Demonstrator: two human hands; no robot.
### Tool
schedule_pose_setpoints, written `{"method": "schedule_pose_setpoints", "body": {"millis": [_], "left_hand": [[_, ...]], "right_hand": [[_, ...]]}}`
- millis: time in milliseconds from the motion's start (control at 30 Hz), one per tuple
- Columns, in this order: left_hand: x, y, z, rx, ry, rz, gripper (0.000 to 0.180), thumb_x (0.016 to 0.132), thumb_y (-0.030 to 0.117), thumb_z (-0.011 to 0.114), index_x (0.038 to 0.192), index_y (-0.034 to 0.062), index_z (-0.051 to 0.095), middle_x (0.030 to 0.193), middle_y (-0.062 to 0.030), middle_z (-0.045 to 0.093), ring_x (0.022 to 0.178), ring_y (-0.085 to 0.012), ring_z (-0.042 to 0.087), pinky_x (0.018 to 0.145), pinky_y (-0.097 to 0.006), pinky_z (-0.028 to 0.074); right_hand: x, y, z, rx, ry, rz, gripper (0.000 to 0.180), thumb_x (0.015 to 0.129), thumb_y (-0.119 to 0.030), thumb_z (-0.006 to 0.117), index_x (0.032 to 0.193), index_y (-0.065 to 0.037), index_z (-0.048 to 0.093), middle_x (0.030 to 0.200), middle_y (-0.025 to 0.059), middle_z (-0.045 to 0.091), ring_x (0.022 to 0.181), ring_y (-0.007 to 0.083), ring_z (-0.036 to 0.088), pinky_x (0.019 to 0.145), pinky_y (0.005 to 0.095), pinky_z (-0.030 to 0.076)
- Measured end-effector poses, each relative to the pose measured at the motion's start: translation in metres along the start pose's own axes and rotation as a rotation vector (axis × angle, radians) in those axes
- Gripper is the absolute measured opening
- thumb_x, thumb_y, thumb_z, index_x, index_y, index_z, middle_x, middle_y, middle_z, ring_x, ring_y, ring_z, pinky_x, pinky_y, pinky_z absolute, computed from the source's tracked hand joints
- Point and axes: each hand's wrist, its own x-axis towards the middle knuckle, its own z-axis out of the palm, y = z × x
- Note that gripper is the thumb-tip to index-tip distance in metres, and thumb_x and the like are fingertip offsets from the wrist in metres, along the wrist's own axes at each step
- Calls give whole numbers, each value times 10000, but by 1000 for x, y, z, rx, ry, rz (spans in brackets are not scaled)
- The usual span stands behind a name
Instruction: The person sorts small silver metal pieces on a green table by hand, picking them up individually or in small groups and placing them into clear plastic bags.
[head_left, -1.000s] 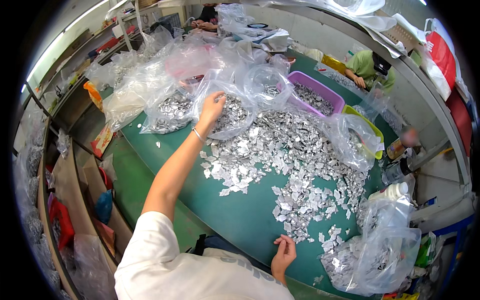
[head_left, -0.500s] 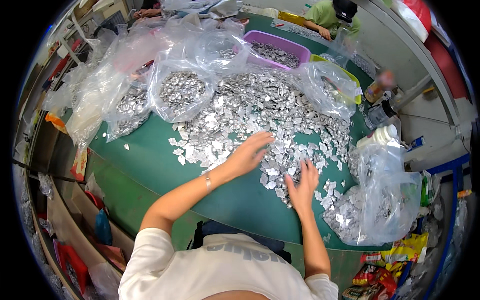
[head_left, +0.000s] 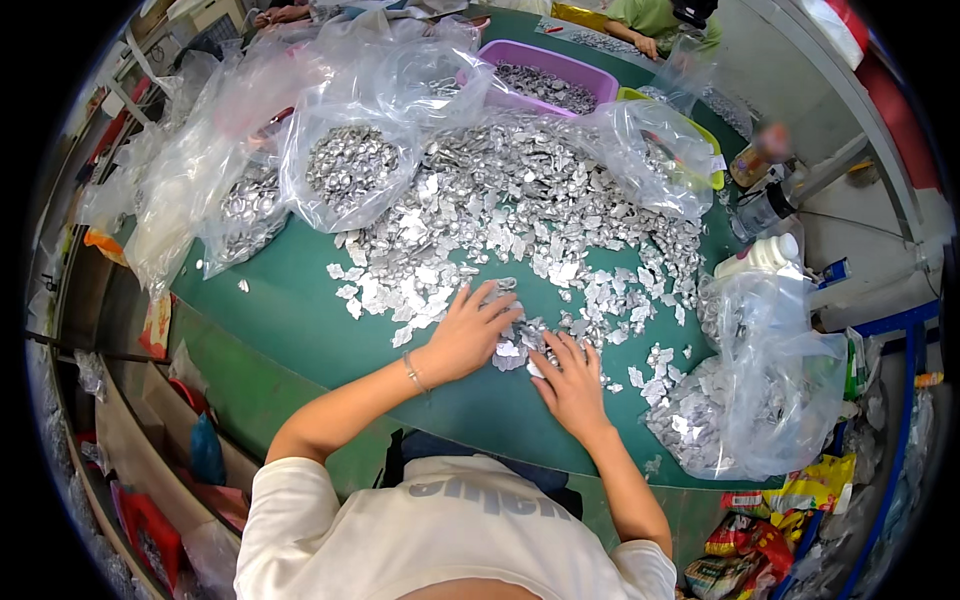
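While the left hand [head_left: 470, 330] and the right hand [head_left: 574, 384] cover loose pieces [head_left: 508, 353] at its near edge, a silver pile [head_left: 530, 180] spreads over a green table [head_left: 310, 335].
The left hand is palm down, fingers spread and lightly bent; the right, its thumb held apart, bends its fingers a little — both lie loosely over the pieces rather than gripping them, though what the fingertips hide I cannot tell. Behind the pile stands a purple tub [head_left: 560, 62], with a yellow tub [head_left: 717, 181] at the pile's far right. An open bag [head_left: 362, 214] sits by the pile's left — and a stuffed bag [head_left: 785, 385] to its near right.
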Motion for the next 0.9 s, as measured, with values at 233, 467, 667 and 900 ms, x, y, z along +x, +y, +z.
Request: {"method": "schedule_pose_setpoints", "body": {"millis": [233,467,667,900], "left_hand": [[-36,6,-16,-77,-18,-128,582,716,270,753,1234,118,533,1202,-126,460,1255,-343,365,1049,-556,276],[-37,-23,-12,-28,211,-254,219,789,129,677,997,89,621,1064,-70,522,1105,-274,484,1040,-548,270],[-46,-22,-20,-32,263,-316,203,788,65,634,990,70,623,1090,-67,529,1128,-277,473,1044,-577,250],[-47,5,-14,-185,242,-280,287,792,-3,588,1070,66,612,1287,-126,467,1280,-364,367,1041,-602,243]], "right_hand": [[-17,47,-6,-130,253,168,241,765,-104,681,995,-76,618,1233,121,505,1202,333,435,1011,518,282],[14,27,-14,66,332,214,343,790,-83,657,1124,-70,582,1251,131,494,1204,340,437,1002,487,320],[5,-14,-10,189,-55,33,501,795,-120,668,1270,-85,514,1370,121,430,1294,343,372,1021,450,335],[-28,-7,-14,267,108,173,292,803,-111,654,1082,-27,623,1275,128,530,1270,341,411,1044,464,307]]}}
